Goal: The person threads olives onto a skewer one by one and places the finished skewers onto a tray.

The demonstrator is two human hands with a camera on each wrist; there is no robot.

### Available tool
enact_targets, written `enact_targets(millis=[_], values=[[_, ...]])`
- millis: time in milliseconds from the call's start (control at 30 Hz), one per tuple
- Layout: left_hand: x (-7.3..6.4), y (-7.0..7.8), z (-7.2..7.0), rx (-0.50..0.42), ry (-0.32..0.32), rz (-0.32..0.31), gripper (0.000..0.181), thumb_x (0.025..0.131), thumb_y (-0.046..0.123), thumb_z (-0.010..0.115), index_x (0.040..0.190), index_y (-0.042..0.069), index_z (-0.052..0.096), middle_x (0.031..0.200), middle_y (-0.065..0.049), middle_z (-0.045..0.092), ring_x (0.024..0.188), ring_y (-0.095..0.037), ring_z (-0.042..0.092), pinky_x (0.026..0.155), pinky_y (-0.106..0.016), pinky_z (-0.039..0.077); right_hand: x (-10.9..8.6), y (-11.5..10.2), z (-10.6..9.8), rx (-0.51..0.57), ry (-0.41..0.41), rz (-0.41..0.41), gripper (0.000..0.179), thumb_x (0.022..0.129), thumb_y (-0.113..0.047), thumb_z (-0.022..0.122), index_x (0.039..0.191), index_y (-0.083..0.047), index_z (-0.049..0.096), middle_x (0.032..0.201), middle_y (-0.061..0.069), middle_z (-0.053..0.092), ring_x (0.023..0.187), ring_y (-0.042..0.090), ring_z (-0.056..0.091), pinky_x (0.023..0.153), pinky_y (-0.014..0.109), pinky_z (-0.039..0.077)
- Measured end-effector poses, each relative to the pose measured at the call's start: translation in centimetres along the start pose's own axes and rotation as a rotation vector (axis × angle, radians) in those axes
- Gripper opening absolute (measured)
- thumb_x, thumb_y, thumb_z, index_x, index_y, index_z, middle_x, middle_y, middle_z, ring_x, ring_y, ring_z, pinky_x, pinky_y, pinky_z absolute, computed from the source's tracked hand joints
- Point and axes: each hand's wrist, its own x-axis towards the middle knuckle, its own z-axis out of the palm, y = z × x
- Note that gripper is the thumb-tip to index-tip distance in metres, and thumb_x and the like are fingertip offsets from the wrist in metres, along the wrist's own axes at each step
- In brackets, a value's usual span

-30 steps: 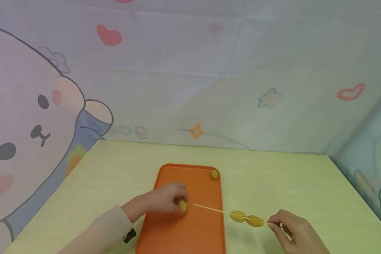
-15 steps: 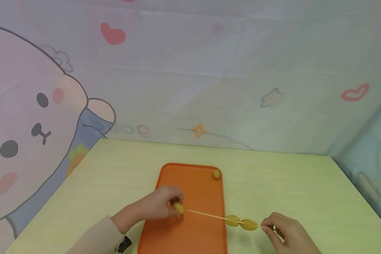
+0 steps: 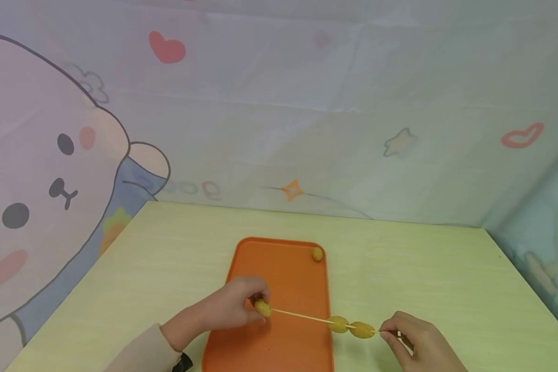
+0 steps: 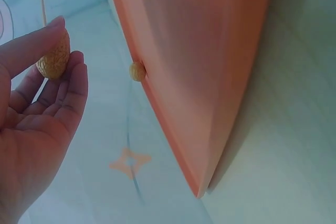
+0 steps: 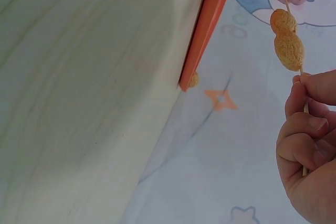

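Lettering (image 3: 210, 190) blurs on backdrop (image 3: 269, 77) beyond skewer (image 3: 302, 315) in right hand (image 3: 418, 338).

The tray (image 3: 274, 266) lies on the table (image 3: 409, 268), with the cloth (image 3: 269, 103) behind it. In the tray's far right corner sits one lump (image 3: 317, 254). Over the tray's left half is the left hand (image 3: 232, 305), holding a second lump (image 3: 262, 308). From there the stick (image 3: 302, 314) runs above the tray and past its right edge to the right hand (image 3: 416, 336), right of the tray. On the stick, a third lump (image 3: 338, 324) is at the tray's right edge, a fourth lump (image 3: 362, 330) just beyond it.
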Motion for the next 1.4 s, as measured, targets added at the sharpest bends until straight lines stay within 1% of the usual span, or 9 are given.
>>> enact_targets(millis=[100,300,400,533,700,833,967,1133,1400], values=[[-0.01,0.11,0.13,0.005,0.002,0.002,0.023,0.078,-0.002,0.077,0.092,0.008,0.061,0.088,0.005,0.059,0.080,-0.002,0.058,0.074,-0.028,0.055,0.00,0.02,0.04,0.000,0.006,-0.005,0.035,0.077,0.008,0.074,0.086,-0.024,0.063,0.075,-0.018,0.051,0.058,-0.008,0.036,0.049,0.009,0.033],[0.10,0.21,0.41,0.075,0.009,0.039,0.023,0.078,0.001,0.078,0.098,0.004,0.066,0.090,0.005,0.060,0.079,-0.001,0.054,0.073,-0.025,0.053,-0.10,-0.16,0.02,-0.003,-0.022,0.035,0.029,0.079,0.005,0.074,0.085,-0.021,0.064,0.075,-0.019,0.051,0.058,-0.008,0.036,0.047,0.014,0.035],[0.14,0.23,0.56,0.098,0.008,0.051,0.021,0.078,0.002,0.079,0.094,0.007,0.067,0.088,0.007,0.057,0.078,-0.001,0.051,0.071,-0.023,0.052,-0.08,-0.22,0.06,-0.008,-0.024,0.039,0.028,0.078,0.004,0.074,0.084,-0.022,0.064,0.074,-0.019,0.051,0.058,-0.008,0.036,0.047,0.014,0.035],[0.16,0.41,0.74,0.114,0.010,0.041,0.020,0.076,0.004,0.081,0.089,0.011,0.067,0.085,0.008,0.054,0.073,-0.001,0.049,0.067,-0.019,0.050,-0.04,-0.22,0.20,-0.011,-0.017,0.026,0.030,0.077,0.005,0.075,0.084,-0.022,0.064,0.074,-0.020,0.051,0.059,-0.008,0.036,0.048,0.011,0.034],[0.21,0.63,0.77,0.100,-0.004,0.034,0.020,0.075,0.007,0.082,0.087,0.012,0.066,0.083,0.008,0.053,0.069,-0.003,0.048,0.062,-0.017,0.046,-0.05,-0.14,0.12,-0.023,-0.027,0.028,0.030,0.077,0.004,0.075,0.085,-0.022,0.064,0.074,-0.018,0.052,0.059,-0.008,0.036,0.048,0.011,0.034],[0.24,0.47,0.83,0.080,-0.013,0.055,0.020,0.075,0.007,0.082,0.087,0.011,0.066,0.084,0.007,0.053,0.070,-0.003,0.048,0.063,-0.017,0.047,-0.01,-0.15,0.00,-0.030,-0.032,0.027,0.029,0.078,0.004,0.075,0.085,-0.022,0.064,0.074,-0.019,0.052,0.058,-0.009,0.035,0.048,0.011,0.033],[0.22,0.33,0.90,0.054,-0.022,0.067,0.018,0.078,0.008,0.080,0.089,0.011,0.067,0.085,0.005,0.054,0.071,-0.003,0.050,0.065,-0.017,0.049,-0.02,-0.18,-0.04,-0.035,-0.037,0.027,0.028,0.078,0.003,0.075,0.085,-0.022,0.064,0.074,-0.019,0.051,0.058,-0.009,0.035,0.048,0.011,0.033],[0.18,0.44,0.91,0.039,-0.040,0.040,0.015,0.082,0.009,0.077,0.094,0.011,0.069,0.089,0.006,0.056,0.073,-0.004,0.052,0.068,-0.019,0.050,-0.01,-0.19,0.06,-0.045,-0.028,0.012,0.030,0.076,0.004,0.076,0.084,-0.022,0.064,0.074,-0.020,0.050,0.058,-0.009,0.034,0.049,0.009,0.032],[0.18,0.88,0.90,0.034,-0.043,0.018,0.012,0.084,0.009,0.075,0.094,0.011,0.069,0.090,0.008,0.056,0.074,-0.001,0.052,0.070,-0.020,0.051,0.06,-0.32,0.08,-0.041,-0.015,-0.003,0.032,0.074,0.006,0.076,0.084,-0.022,0.064,0.075,-0.022,0.049,0.058,-0.008,0.035,0.049,0.007,0.031]])
